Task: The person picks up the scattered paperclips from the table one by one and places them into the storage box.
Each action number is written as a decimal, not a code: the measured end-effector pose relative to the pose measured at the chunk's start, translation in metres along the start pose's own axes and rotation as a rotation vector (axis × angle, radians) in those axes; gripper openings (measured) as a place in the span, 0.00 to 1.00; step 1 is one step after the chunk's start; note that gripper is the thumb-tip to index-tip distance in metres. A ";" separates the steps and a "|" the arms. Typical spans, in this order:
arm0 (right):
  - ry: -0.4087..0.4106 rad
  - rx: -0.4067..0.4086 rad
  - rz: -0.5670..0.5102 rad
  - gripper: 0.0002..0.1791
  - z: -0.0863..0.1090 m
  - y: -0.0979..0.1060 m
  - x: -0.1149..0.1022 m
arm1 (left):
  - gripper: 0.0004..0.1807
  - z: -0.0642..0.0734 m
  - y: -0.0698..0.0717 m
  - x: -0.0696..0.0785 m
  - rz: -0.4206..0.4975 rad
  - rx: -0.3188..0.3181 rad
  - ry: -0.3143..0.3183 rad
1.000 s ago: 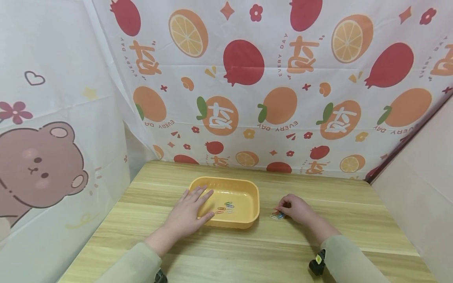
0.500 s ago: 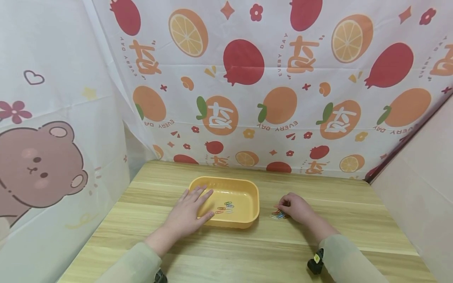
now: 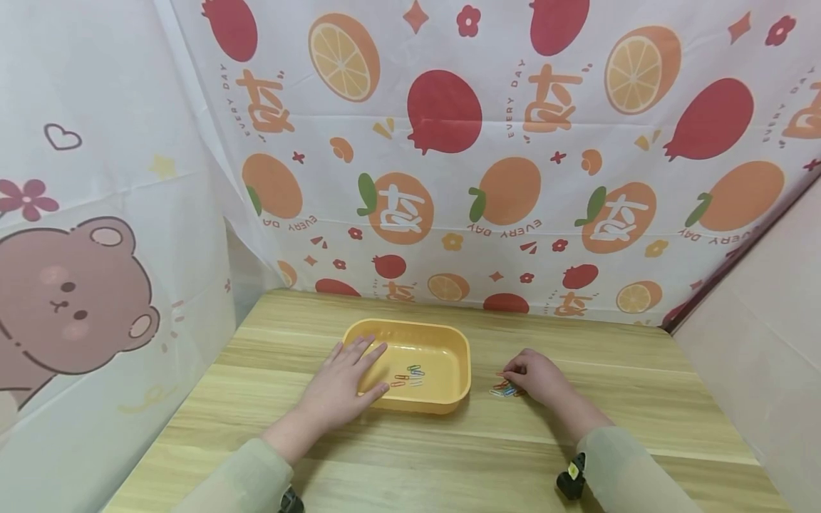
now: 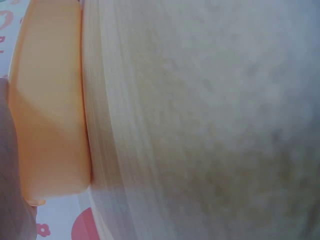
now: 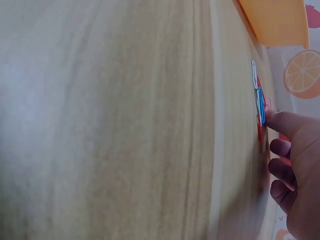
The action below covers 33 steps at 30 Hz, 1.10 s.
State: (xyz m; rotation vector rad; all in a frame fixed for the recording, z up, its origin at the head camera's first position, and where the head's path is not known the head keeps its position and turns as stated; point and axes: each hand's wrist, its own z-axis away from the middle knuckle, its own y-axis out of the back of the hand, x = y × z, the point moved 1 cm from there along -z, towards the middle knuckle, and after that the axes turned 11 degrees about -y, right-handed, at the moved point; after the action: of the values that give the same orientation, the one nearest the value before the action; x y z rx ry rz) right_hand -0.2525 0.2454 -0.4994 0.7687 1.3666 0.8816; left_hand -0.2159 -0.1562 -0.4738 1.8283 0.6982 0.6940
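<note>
A yellow plastic tray (image 3: 417,406) sits on the wooden table with several coloured paper clips (image 3: 401,377) lying on its floor. My left hand (image 3: 336,392) rests over the tray's left side, fingers spread and fairly straight. In the left wrist view the tray's outer wall (image 4: 50,110) shows, with only a sliver of the hand. Right of the tray lies a small pile of paper clips (image 3: 497,392), white, blue and red. At that pile my right hand (image 3: 540,376) pinches a reddish paper clip (image 5: 268,103) between thumb and forefinger, other fingers curled. The fingertips partly hide it.
A white fruit-print cloth (image 3: 449,199) hangs behind the table (image 3: 410,463). To the left hangs a bear-print cloth (image 3: 77,299), and a plain pale panel (image 3: 763,342) stands on the right. Each sleeve carries a small black device (image 3: 571,481) at the wrist.
The right hand has shifted up very slightly at the pile, and the reddish clip's end now shows past its fingertips. The left hand and tray have stayed put.
</note>
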 end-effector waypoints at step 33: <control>0.019 0.055 -0.152 0.04 0.003 0.006 0.005 | 0.40 0.000 0.003 0.002 0.005 -0.002 0.002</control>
State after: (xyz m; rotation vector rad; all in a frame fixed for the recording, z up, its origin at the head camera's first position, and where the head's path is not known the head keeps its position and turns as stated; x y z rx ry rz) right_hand -0.2501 0.2524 -0.4962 0.6898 1.4508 0.7366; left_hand -0.2140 -0.1562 -0.4708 1.8279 0.6941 0.6993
